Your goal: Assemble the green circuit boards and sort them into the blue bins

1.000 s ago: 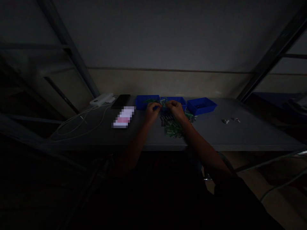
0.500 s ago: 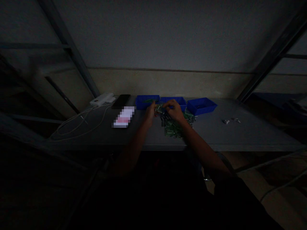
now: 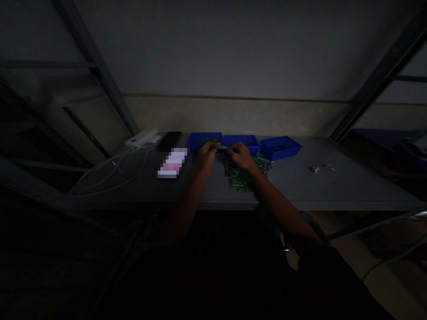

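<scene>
Between my two hands is a small greenish piece (image 3: 223,147), too dark and small to name. My left hand (image 3: 208,155) pinches its left end. Fingers of my right hand (image 3: 239,155) are closed at its right end. Under and beside my right hand lies a pile of small green pieces with shiny metal parts (image 3: 242,180) on the table. Just beyond my hands stand a left blue bin (image 3: 195,143) with some greenish pieces inside, a middle blue bin (image 3: 251,141) partly covered by my right hand, and a right blue bin (image 3: 280,154).
On the grey table (image 3: 207,193) at left lie a lit phone with a blurred screen (image 3: 172,163), a dark flat device (image 3: 169,141), a white box (image 3: 142,138) and looping white cables (image 3: 96,173). Two small whitish items (image 3: 314,169) lie at right. A wall stands behind.
My hands have turned the greenish piece, which now lies stretched flatter between them. My left hand has tilted inward, and my right hand has shifted slightly left and down.
</scene>
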Available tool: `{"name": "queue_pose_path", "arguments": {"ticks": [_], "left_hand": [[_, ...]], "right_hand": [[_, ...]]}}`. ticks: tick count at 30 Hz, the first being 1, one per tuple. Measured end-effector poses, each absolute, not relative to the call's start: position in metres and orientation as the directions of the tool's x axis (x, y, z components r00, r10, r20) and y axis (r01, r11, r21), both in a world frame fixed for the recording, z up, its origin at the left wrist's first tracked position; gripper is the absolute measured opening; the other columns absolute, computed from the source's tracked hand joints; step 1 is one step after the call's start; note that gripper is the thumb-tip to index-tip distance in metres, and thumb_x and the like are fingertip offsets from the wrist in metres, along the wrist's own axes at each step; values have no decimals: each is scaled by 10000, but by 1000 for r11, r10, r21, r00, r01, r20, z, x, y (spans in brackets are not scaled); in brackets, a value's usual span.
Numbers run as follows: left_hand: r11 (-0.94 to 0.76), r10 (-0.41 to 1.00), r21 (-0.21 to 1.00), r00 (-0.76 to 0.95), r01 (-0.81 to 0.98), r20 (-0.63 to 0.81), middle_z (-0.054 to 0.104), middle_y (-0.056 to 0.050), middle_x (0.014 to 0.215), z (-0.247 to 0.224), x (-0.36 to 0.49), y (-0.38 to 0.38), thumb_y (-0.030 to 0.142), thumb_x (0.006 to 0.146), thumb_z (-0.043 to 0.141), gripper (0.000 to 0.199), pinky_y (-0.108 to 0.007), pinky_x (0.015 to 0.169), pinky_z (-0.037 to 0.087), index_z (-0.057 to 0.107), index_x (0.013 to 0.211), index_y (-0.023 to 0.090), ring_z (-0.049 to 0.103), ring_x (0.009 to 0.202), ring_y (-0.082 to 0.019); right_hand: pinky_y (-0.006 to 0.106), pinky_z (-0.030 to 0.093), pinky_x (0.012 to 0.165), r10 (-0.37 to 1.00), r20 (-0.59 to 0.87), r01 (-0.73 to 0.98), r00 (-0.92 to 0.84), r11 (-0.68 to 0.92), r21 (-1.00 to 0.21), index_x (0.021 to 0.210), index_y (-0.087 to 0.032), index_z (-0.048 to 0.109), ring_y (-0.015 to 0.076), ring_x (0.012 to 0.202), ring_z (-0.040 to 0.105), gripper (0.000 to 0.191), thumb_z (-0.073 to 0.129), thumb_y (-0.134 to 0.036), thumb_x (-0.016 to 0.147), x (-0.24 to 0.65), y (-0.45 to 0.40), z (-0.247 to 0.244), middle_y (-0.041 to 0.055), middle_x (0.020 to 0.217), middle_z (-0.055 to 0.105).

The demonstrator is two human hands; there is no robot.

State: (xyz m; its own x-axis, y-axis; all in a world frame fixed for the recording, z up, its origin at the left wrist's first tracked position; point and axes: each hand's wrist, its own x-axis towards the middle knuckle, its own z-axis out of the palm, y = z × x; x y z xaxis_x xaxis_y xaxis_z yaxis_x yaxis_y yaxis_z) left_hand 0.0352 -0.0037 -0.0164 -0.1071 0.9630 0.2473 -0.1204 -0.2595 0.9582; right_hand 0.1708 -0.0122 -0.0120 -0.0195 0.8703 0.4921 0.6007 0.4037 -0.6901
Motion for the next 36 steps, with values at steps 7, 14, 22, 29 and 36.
{"name": "queue_pose_path", "arguments": {"ticks": [7, 14, 22, 29, 36], "left_hand": [[-437, 888, 891, -98, 126, 449, 620, -40, 1010, -17, 33, -3, 67, 654, 482, 116, -297, 886, 405, 520, 620, 171, 543, 1001, -169], [-473, 850, 822, -83, 318, 521, 607, -23, 884, -16, 32, -4, -2, 629, 430, 198, -283, 919, 370, 512, 602, 177, 538, 952, -156], [-461, 855, 808, -61, 367, 515, 571, -12, 725, -17, 30, -4, 37, 629, 424, 184, -294, 861, 389, 524, 578, 182, 535, 837, -167], [-384, 907, 874, -57, 297, 417, 616, -19, 741, -21, 31, -3, 104, 652, 432, 193, -296, 781, 410, 610, 660, 179, 558, 785, -171], [-211, 977, 971, 37, 108, 208, 651, -13, 706, -19, 39, -6, 154, 645, 469, 167, -245, 620, 413, 628, 689, 178, 565, 668, -142]], "right_hand": [[283, 391, 741, 916, 399, 295, 24, 375, -879, 652, -170, 585, 168, 786, 526, 167, 437, -248, 668, 170, -9, -11, 21, 759, 602], [251, 380, 609, 947, 320, 144, 9, 315, -938, 609, -164, 578, 149, 678, 510, 297, 510, -442, 689, 173, -13, -6, -4, 627, 574], [250, 383, 609, 926, 376, 183, 11, 368, -912, 644, -154, 578, 115, 598, 483, 173, 578, -327, 634, 171, -13, -7, -22, 603, 553], [258, 382, 655, 871, 491, 238, 17, 473, -848, 678, -168, 549, 117, 627, 465, 139, 521, -294, 628, 172, -14, -7, -25, 628, 518], [274, 395, 712, 824, 566, 280, 38, 535, -797, 679, -185, 550, 135, 690, 488, 88, 492, -215, 621, 175, -13, -6, -10, 693, 536]]}}
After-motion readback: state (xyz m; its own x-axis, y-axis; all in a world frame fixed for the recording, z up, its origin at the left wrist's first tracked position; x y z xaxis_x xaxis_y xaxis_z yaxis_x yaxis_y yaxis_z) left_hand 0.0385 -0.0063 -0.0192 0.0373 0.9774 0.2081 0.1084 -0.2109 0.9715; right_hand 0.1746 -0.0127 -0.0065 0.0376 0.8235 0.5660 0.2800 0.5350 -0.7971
